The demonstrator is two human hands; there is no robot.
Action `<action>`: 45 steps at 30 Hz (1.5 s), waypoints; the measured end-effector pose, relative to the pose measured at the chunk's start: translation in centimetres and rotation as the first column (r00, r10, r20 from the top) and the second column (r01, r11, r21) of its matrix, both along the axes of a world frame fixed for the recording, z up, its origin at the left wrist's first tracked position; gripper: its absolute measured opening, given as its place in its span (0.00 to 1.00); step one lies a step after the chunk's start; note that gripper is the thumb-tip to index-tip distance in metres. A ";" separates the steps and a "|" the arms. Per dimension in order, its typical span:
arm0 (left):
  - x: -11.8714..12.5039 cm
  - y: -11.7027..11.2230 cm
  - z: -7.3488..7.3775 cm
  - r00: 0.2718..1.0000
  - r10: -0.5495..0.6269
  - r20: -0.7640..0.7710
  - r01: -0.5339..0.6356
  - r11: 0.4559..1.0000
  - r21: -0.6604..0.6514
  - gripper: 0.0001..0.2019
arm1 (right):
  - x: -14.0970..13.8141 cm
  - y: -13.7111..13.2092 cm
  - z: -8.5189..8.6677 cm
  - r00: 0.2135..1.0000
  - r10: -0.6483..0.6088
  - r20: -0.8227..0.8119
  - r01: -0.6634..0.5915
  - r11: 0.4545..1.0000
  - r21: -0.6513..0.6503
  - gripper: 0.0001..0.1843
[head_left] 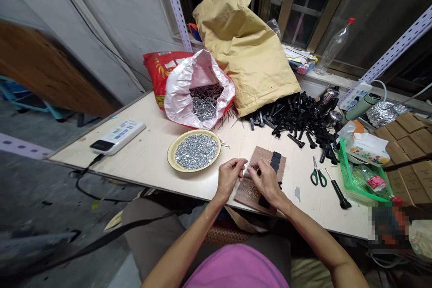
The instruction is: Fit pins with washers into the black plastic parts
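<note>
My left hand [231, 177] is closed in a pinch above the near edge of the table. Close by on its right, my right hand [266, 181] is pinched too. A thin metal pin [249, 166] spans the small gap between the fingertips of both hands; its ends are hidden. Under my right hand lies a brown board [262, 153] with several black rectangular pieces [276, 160] along its right side. Left of my hands stands a yellowish bowl [171, 162] of small silver metal pieces [196, 150]. Behind it, an open red-and-white bag [173, 92] holds many long metal pins [205, 101].
A large tan paper bag [249, 49] leans behind a pile of black plastic parts [297, 114]. Scissors [317, 174], a black-handled tool [339, 193] and a green basket [369, 189] lie right. A white power bank [118, 137] with a cable sits left. Cardboard boxes [410, 162] are stacked far right.
</note>
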State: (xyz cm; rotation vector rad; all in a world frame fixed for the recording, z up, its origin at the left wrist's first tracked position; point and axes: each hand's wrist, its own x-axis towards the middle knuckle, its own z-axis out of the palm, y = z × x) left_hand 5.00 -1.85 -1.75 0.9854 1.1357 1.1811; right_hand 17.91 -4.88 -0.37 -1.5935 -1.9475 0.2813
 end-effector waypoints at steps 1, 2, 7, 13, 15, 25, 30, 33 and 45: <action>0.0 0.0 0.0 1.000 0.000 0.006 0.000 1.000 -0.004 0.15 | 0.0 -0.1 -0.1 0.999 0.006 0.033 -0.007 1.000 0.018 0.10; 0.0 0.0 0.0 1.000 0.002 0.008 -0.002 1.000 -0.008 0.15 | 0.1 -0.1 -0.2 0.997 0.007 0.077 -0.009 0.999 0.032 0.11; 0.1 -0.1 0.1 1.000 0.022 0.008 -0.022 1.000 -0.009 0.13 | 0.0 -0.4 -0.6 0.974 -0.030 0.224 0.026 0.999 0.022 0.16; 0.0 0.0 0.0 1.000 -0.002 0.001 0.002 1.000 -0.014 0.13 | -0.1 -0.1 -0.5 0.990 -0.007 0.143 0.007 1.000 -0.002 0.12; -0.1 0.0 -0.1 1.000 -0.010 -0.001 0.010 1.000 -0.012 0.14 | -0.1 0.0 -0.4 0.993 -0.009 0.119 0.013 0.999 -0.040 0.13; -0.1 0.6 -0.4 0.999 -0.030 0.021 0.031 0.999 -0.017 0.18 | 0.4 0.2 -0.9 0.978 0.015 0.207 -0.040 0.992 0.116 0.11; -0.2 0.5 -0.5 0.991 -0.089 -0.105 0.094 0.995 0.045 0.17 | 0.4 0.1 -1.0 0.971 -0.008 0.237 -0.042 0.977 0.207 0.12; -0.5 0.7 -0.6 0.951 -0.072 -0.300 0.140 0.968 0.210 0.16 | 0.5 0.1 -0.9 0.974 0.004 0.227 -0.055 0.974 0.218 0.13; -1.1 1.1 -1.0 0.841 -0.209 -0.499 0.349 0.915 0.204 0.17 | 1.0 -0.1 -0.4 0.954 -0.001 0.299 -0.086 0.957 0.278 0.15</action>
